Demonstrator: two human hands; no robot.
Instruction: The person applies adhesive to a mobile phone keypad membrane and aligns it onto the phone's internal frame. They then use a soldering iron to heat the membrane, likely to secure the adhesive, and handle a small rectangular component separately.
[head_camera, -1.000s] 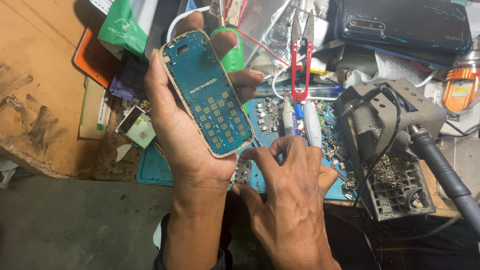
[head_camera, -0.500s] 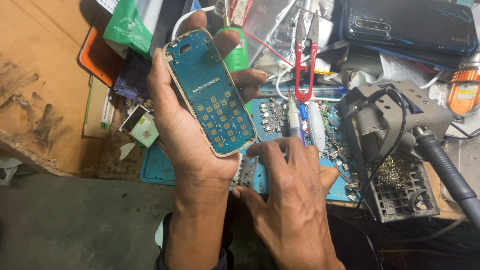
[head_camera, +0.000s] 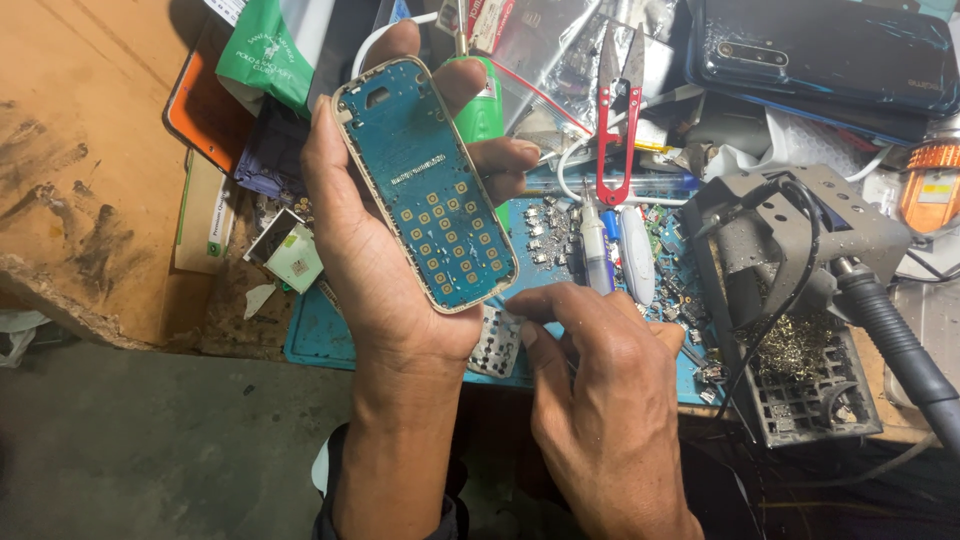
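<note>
Cluttered repair bench (head_camera: 100, 150) from the head camera: the left hand (head_camera: 385, 265) cradles a stripped phone (head_camera: 425, 185), blue keypad circuit board facing up, its grip wrapped round both long edges, just left of the red snips (head_camera: 615, 120). Below those snips the right hand (head_camera: 600, 400) reaches to the blue mat (head_camera: 320, 345), fingertips pressed together among tiny loose parts by the phone's lower end; whether they pinch anything I cannot tell. Looks like the parts-picking step, calling for one clean, careful pinch.

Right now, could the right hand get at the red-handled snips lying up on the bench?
Probably yes. The right hand is empty, and the red-handled snips lie uncovered on top of the clutter beyond it, nothing blocking.
</note>
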